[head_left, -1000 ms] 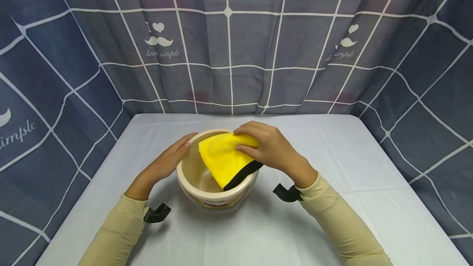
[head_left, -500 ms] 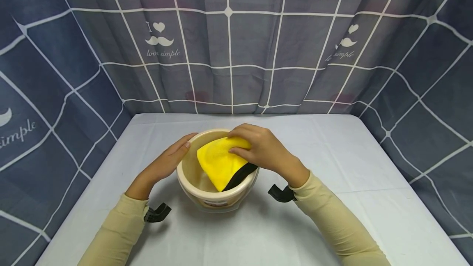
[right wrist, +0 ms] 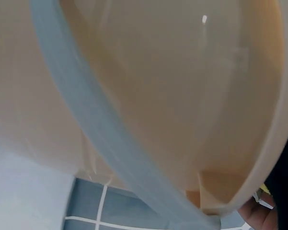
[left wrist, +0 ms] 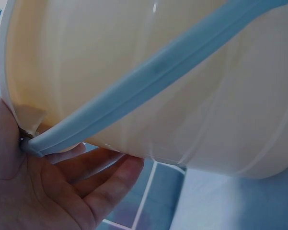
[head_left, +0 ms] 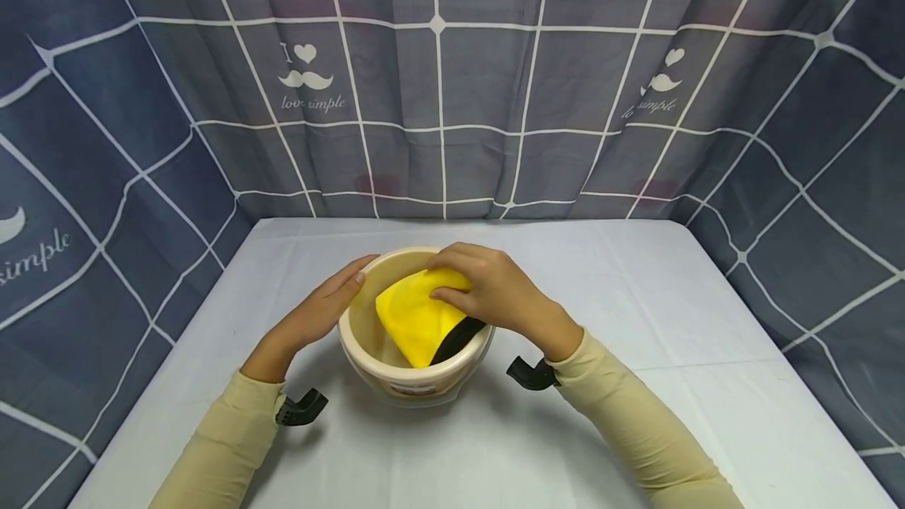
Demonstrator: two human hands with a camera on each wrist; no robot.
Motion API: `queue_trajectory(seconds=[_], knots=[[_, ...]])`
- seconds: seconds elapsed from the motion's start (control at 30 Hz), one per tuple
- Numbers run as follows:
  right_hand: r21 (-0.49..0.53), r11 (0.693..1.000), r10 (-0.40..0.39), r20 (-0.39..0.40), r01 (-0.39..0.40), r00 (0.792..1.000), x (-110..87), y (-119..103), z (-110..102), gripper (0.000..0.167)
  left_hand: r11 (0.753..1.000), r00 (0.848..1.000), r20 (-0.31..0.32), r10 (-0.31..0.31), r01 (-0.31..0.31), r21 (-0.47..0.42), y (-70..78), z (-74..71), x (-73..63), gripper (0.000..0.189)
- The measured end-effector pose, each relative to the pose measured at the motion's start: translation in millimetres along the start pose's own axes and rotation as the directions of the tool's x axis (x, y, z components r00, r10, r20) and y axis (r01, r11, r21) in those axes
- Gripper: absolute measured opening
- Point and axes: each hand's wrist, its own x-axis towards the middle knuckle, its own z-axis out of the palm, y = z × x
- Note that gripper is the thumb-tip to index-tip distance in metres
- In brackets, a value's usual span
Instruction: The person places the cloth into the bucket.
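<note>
A cream plastic bucket (head_left: 368,320) stands on the table in the head view. My left hand (head_left: 318,309) holds its left side, thumb at the rim and fingers along the outer wall. In the left wrist view the fingers of that hand (left wrist: 81,187) curve against the bucket (left wrist: 134,86) near the handle joint. With thumb and fingers my right hand (head_left: 491,289) grips a yellow cloth (head_left: 413,316) with a black edge, over the right rim. The cloth hangs down inside the bucket. Only part of the right hand (right wrist: 259,213) shows behind the rim in the right wrist view.
The bucket's pale handle (right wrist: 100,115) hangs down across its front. A white-covered table (head_left: 601,281) lies below, with grey-blue checked curtains (head_left: 481,85) at the back and both sides. Black straps (head_left: 533,374) stick out near both wrists.
The right hand has moved left and slightly down, taking the yellow cloth deeper into the bucket. The left hand and the bucket have stayed in place.
</note>
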Motion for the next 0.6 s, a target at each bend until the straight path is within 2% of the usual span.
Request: queue_trajectory(seconds=[0.27, 0.6], knots=[[-0.008, 1.000, -0.003, 0.035, 0.003, 0.999, 1.8, -2, 5, 0.032, 1.000, 1.000, -0.003, 0.003, -0.003, -0.003, -0.3, -0.2, 0.0, 0.052], [-0.033, 0.998, 0.050, 0.148, -0.045, 0.988, 3.4, -6, 13, 0.030, 1.000, 1.000, -0.003, 0.003, -0.003, 0.013, -1.4, -0.8, 0.3, 0.052]])
